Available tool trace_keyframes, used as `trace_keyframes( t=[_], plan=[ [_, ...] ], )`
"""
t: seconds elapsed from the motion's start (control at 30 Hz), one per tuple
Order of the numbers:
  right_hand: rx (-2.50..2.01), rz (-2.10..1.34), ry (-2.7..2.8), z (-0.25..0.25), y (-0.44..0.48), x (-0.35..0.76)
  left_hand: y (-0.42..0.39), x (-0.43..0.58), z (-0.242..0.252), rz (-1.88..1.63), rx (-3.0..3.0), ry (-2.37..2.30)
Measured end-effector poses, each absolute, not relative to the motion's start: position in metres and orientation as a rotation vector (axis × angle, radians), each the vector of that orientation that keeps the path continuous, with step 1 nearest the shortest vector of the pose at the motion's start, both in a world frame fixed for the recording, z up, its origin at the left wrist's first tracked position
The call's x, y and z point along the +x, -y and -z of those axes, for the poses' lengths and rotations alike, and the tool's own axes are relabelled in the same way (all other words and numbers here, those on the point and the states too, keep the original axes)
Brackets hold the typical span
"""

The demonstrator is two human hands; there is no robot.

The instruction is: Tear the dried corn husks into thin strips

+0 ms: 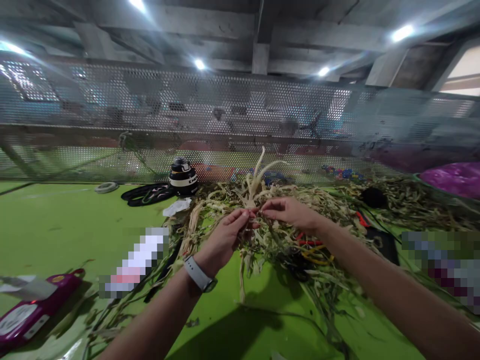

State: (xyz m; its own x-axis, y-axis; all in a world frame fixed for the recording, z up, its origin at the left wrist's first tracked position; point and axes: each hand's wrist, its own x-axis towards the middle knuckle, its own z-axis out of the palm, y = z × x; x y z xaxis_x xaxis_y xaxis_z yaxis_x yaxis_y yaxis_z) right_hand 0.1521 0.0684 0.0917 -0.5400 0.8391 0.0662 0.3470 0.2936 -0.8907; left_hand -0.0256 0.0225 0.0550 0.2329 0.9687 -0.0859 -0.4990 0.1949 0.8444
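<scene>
My left hand, with a pale-banded wristwatch on its wrist, pinches the lower end of a pale dried-husk piece. Two curved prongs rise from the top of this piece. Close beside it, my right hand has thumb and fingers pinched together near the same lower end; what lies between them is too small to make out. Beneath and around both hands spreads a loose heap of dried husk strips. Red and yellow tool handles lie partly under the strips below my right forearm.
A perforated metal screen stands behind the green tabletop. Before it are a black-and-white bottle, a black coil, a white ring and crumpled paper. A purple device lies left; a black ball and purple bag sit right.
</scene>
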Motion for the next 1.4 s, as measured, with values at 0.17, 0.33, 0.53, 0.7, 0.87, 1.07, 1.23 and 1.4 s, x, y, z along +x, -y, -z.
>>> trace_keyframes(
  t=[0.17,0.33,0.53,0.7,0.87,1.07,1.23,1.4],
  plan=[
    [-0.993,-1.331,1.965,-0.087,-0.064,0.15,-0.027,-0.024,-0.049,-1.019,0.867,-0.695],
    [-1.052,-1.439,1.801,-0.077,-0.064,0.15,-0.026,-0.022,-0.045,-1.014,0.827,-0.667],
    [-0.865,-1.695,1.188,-0.055,-0.063,0.162,-0.018,-0.032,-0.051,-1.054,0.539,-0.311],
    [-0.886,-1.637,1.052,-0.044,-0.071,0.192,-0.03,-0.054,-0.043,-1.12,0.69,-0.498],
    [-0.957,-1.654,1.135,-0.047,-0.067,0.208,-0.051,-0.057,-0.035,-1.091,0.979,-0.933],
    [-1.044,-1.715,1.324,-0.057,-0.051,0.186,-0.038,-0.029,-0.051,-0.975,1.037,-0.86],
    [-1.072,-1.636,1.469,-0.065,-0.047,0.166,-0.029,-0.017,-0.059,-0.68,1.081,-0.687],
    [-1.005,-1.66,1.414,-0.06,-0.047,0.168,-0.033,-0.018,-0.058,-0.826,0.99,-0.657]
  ],
)
